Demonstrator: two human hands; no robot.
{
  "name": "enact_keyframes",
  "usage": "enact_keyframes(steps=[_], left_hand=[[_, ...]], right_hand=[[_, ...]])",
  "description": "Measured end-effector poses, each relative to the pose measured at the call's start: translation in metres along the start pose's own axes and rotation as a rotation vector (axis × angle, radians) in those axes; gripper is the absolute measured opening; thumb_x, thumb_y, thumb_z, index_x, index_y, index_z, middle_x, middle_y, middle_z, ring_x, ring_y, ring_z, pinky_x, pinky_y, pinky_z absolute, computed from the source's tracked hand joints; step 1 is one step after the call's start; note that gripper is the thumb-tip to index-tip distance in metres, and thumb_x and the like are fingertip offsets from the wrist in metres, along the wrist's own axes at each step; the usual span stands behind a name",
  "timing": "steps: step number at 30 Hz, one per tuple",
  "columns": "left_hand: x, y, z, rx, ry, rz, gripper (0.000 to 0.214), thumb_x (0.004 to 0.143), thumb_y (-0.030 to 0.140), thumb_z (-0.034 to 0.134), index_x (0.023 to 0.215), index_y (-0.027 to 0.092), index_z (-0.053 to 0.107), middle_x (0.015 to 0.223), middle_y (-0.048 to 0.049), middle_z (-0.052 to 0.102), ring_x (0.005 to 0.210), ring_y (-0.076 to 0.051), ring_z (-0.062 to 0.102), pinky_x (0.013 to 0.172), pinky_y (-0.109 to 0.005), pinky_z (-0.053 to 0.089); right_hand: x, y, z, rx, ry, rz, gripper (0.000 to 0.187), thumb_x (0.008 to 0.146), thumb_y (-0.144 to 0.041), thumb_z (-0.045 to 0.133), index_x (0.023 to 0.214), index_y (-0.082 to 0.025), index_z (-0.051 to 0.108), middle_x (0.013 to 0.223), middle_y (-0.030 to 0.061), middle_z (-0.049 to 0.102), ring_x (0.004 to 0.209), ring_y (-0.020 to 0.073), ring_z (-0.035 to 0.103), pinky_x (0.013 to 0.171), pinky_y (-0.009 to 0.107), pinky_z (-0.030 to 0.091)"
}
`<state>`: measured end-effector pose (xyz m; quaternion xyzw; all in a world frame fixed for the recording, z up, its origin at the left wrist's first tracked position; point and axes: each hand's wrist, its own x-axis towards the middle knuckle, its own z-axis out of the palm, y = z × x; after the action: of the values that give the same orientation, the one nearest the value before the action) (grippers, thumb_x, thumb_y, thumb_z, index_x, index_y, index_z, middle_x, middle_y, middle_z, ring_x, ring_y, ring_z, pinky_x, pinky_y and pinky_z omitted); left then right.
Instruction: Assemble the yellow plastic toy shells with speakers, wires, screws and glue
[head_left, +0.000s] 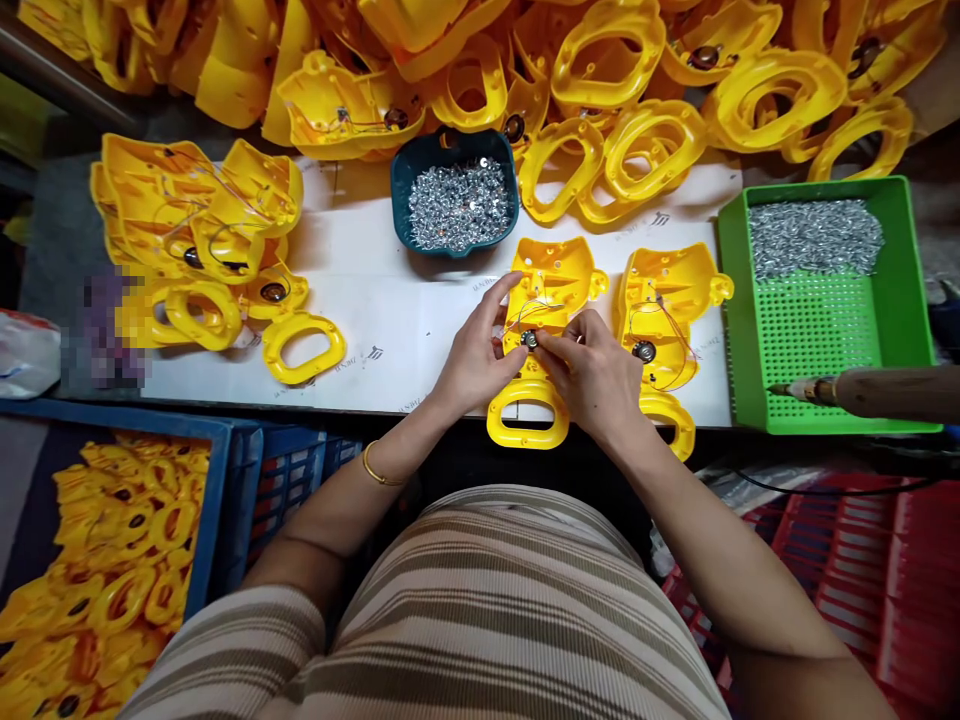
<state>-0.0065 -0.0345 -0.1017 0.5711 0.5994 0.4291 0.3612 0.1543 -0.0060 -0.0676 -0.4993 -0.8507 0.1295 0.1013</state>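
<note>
In front of me a yellow plastic housing half (553,272) lies with its hollow side up on the white board, its looped handle toward me. My left hand (476,352) grips its left side, index finger along the edge and thumb over the lower part. The thumb and fingertips of my right hand (600,378) are closed at a small round black speaker (529,340) inside the housing. Whether a tiny part is also pinched there is hidden. Just to the right lies a second yellow housing half (667,275), with wires and its own speaker (643,351).
A dark teal bin (401,205) of small screws stands behind my hands. At right is a green basket (825,330) of metal parts, with a power screwdriver (892,392) across it. Yellow housings (195,200) are piled left and behind. Crates (217,500) flank me.
</note>
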Motion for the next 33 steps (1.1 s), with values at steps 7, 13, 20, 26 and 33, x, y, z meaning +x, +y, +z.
enact_keyframes(steps=[7,13,20,26,33], left_hand=[[0.0,0.004,-0.011,-0.015,-0.059,-0.052,0.078,0.081,0.021,0.067,0.15,0.029,0.032,0.132,-0.0108,0.061,0.079,-0.014,0.067,0.065,-0.024,0.057],[-0.02,0.0,-0.048,-0.03,0.141,-0.271,0.045,0.089,0.043,0.062,0.126,0.018,0.064,0.1,-0.0081,0.074,0.075,-0.012,0.066,0.065,-0.021,0.054],[-0.019,0.008,-0.051,-0.114,-0.057,-0.377,0.024,0.076,0.037,0.077,0.088,0.017,0.078,0.088,-0.0062,0.078,0.074,-0.013,0.068,0.07,-0.023,0.054],[-0.017,0.023,-0.036,-0.39,-0.051,-0.47,0.024,0.072,0.038,0.08,0.082,0.017,0.078,0.069,-0.0017,0.071,0.047,-0.005,0.048,0.039,-0.016,0.031],[-0.012,0.038,-0.018,-0.391,0.033,-0.323,0.025,0.071,0.038,0.081,0.082,0.015,0.078,0.074,-0.002,0.073,0.054,-0.007,0.055,0.048,-0.018,0.044]], right_hand=[[0.007,0.009,-0.001,-0.061,-0.049,-0.07,0.03,0.096,-0.037,0.049,0.11,-0.028,0.073,0.093,0.0054,0.062,0.072,0.015,0.053,0.049,0.028,0.018],[-0.002,0.018,-0.005,0.111,0.142,-0.096,0.032,0.098,-0.035,0.047,0.117,-0.023,0.07,0.092,0.0056,0.067,0.077,0.0159,0.061,0.057,0.029,0.033],[-0.014,0.003,-0.02,0.27,0.163,-0.081,0.026,0.095,-0.031,0.053,0.105,-0.021,0.074,0.086,0.006,0.071,0.061,0.0128,0.059,0.054,0.027,0.039],[-0.016,-0.012,-0.02,0.601,-0.008,0.004,0.027,0.089,-0.041,0.062,0.101,-0.02,0.075,0.09,0.0058,0.077,0.062,0.0152,0.066,0.058,0.028,0.049],[-0.007,-0.003,-0.011,0.698,-0.009,0.077,0.018,0.087,-0.034,0.066,0.091,-0.019,0.077,0.085,0.0048,0.075,0.067,0.0153,0.066,0.065,0.028,0.051]])
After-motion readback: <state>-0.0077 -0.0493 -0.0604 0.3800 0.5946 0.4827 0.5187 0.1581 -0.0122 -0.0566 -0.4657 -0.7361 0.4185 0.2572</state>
